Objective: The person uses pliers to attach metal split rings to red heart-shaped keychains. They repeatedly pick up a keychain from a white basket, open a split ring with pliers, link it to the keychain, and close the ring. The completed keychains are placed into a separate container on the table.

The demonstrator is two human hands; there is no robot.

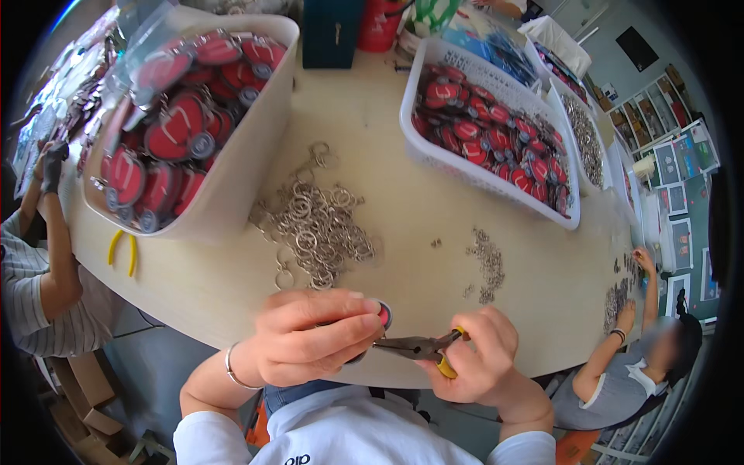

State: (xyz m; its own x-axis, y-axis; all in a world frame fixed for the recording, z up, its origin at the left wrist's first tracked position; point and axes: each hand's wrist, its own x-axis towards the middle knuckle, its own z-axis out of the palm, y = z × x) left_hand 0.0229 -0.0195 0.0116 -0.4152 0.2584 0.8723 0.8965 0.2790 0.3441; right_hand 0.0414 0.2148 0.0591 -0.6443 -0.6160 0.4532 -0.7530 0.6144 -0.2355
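Yellow-handled needle-nose pliers (415, 348) are pointing toward nine o'clock, the right hand (482, 355) clamping their grips; the left hand (310, 337) is pinching a red-faced pendant (385, 315) near their tips, toward ten o'clock from the right hand.

The left hand (302, 339) is bent in a pinch, its back facing up. The right hand (479, 356) curls tightly near it.

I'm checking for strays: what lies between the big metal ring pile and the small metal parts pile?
The head view shows a few metal bits on the tabletop, nearer the small parts pile.
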